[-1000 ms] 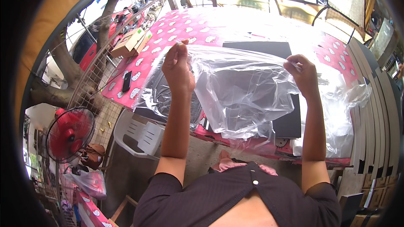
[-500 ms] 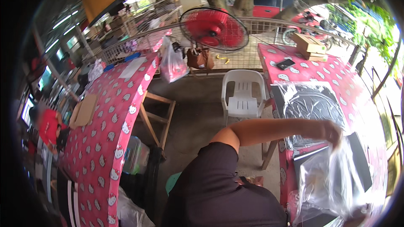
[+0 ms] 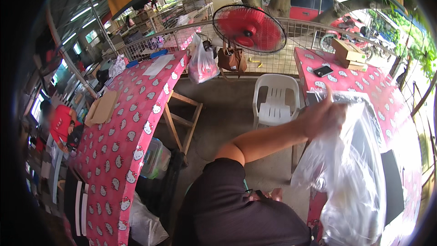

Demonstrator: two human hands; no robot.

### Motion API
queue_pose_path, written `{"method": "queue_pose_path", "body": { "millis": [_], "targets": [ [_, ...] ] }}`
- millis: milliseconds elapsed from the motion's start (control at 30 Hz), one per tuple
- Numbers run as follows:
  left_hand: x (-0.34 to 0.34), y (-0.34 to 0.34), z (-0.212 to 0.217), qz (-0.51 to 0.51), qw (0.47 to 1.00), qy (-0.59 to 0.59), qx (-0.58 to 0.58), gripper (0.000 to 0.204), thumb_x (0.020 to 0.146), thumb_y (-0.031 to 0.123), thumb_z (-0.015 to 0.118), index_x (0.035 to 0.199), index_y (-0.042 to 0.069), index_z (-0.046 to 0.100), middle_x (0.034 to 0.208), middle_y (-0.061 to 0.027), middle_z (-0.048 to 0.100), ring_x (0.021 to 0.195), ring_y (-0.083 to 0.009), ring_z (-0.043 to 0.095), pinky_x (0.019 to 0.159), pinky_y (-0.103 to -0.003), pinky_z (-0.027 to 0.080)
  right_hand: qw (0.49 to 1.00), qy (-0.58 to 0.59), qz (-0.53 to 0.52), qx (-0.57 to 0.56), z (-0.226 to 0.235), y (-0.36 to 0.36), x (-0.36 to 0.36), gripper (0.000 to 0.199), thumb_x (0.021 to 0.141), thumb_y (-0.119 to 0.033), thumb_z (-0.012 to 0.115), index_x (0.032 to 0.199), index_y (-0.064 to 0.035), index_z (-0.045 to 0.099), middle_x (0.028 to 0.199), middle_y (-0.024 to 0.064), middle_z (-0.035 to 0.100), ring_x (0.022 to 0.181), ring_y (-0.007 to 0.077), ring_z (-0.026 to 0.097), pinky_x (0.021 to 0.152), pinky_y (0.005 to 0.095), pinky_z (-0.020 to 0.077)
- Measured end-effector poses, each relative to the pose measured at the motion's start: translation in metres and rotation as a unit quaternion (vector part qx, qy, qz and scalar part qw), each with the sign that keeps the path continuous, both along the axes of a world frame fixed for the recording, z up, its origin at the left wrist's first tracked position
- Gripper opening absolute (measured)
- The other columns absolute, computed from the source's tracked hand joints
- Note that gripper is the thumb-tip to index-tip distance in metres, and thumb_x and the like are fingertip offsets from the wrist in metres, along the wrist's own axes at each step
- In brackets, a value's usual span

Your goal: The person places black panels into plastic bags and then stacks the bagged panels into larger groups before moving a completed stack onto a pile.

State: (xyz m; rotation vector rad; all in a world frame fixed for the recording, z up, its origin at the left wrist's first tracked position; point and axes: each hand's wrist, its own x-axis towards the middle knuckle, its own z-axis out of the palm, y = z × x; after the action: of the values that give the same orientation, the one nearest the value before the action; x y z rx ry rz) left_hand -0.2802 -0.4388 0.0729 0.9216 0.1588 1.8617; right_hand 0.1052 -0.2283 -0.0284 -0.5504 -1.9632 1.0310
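My left hand (image 3: 325, 116) reaches across to the right over a pink patterned table, its fingers closed on the upper part of a clear plastic bag (image 3: 353, 177). The thumb points up, and the bag hangs crumpled below the hand and spreads toward me. Under and beside the bag, a black flat panel (image 3: 394, 187) shows at the right. Another dark panel in clear plastic (image 3: 364, 96) lies behind the hand, mostly covered by the bag. My right hand does not show.
On the right table (image 3: 314, 59) are a black phone (image 3: 323, 71) and cardboard boxes (image 3: 349, 54). A white plastic chair (image 3: 275, 100) stands beyond my arm. At left, another pink table (image 3: 114, 155) bears cardboard (image 3: 104, 107). A red fan (image 3: 249, 29) stands ahead; a person in red (image 3: 61, 123) sits far left.
My left hand has moved toward the left and farther from me, drawing the clear bag up and across the panels. The whole view has shifted a little.
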Motion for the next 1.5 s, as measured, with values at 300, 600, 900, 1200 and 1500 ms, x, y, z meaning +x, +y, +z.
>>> {"method": "queue_pose_path", "body": {
  "millis": [300,600,900,1200,1500],
  "targets": [
    [0.003,0.017,-0.040,-0.132,0.890,0.367,-0.235,0.020,0.078,0.017,0.066,0.082,-0.001,0.057,0.068,-0.0020,0.059,0.063,-0.0102,0.056,0.058,-0.030,0.046,0.863,-0.340,0.297,-0.228,-0.003,-0.017,0.004,0.031,0.071,-0.020,0.071,0.093,0.0002,0.062,0.079,0.0038,0.063,0.071,0.0111,0.058,0.063,0.0266,0.0462],
    [0.024,0.070,-0.099,-0.233,0.932,-0.001,-0.279,0.056,0.073,0.039,0.068,0.117,0.010,0.048,0.088,-0.0030,0.058,0.092,-0.0186,0.056,0.086,-0.050,0.040,0.880,-0.223,0.272,-0.318,-0.002,-0.051,0.055,0.019,0.069,-0.001,0.066,0.087,0.0049,0.065,0.087,0.0100,0.065,0.075,0.0159,0.061,0.068,0.0315,0.0490],
    [0.066,0.102,-0.086,-0.287,0.927,0.007,-0.241,0.060,0.079,0.058,0.050,0.099,0.002,0.060,0.078,-0.0089,0.063,0.073,-0.0185,0.059,0.073,-0.036,0.048,0.895,-0.207,0.187,-0.348,-0.026,-0.060,0.110,0.017,0.071,-0.002,0.066,0.087,0.0033,0.065,0.079,0.0061,0.065,0.076,0.0160,0.061,0.074,0.0302,0.0473],
    [0.041,0.075,-0.135,-0.292,0.680,0.613,-0.274,0.017,0.082,0.011,0.060,0.095,0.001,0.061,0.097,-0.0073,0.061,0.087,-0.0162,0.057,0.080,-0.033,0.046,0.853,0.185,-0.012,-0.488,-0.020,-0.083,0.128,0.028,0.074,-0.003,0.067,0.100,0.0019,0.058,0.092,0.0065,0.062,0.080,0.0104,0.058,0.074,0.0253,0.0457],
    [0.084,0.057,-0.191,-0.008,0.896,0.179,-0.407,0.019,0.088,0.025,0.055,0.085,0.007,0.051,0.081,-0.0004,0.057,0.074,-0.0075,0.055,0.068,-0.025,0.048,0.877,-0.027,-0.374,-0.301,-0.061,-0.083,0.123,0.033,0.071,-0.002,0.065,0.102,0.0032,0.053,0.090,0.0086,0.058,0.079,0.0131,0.056,0.066,0.0248,0.0462]
  ]
}}
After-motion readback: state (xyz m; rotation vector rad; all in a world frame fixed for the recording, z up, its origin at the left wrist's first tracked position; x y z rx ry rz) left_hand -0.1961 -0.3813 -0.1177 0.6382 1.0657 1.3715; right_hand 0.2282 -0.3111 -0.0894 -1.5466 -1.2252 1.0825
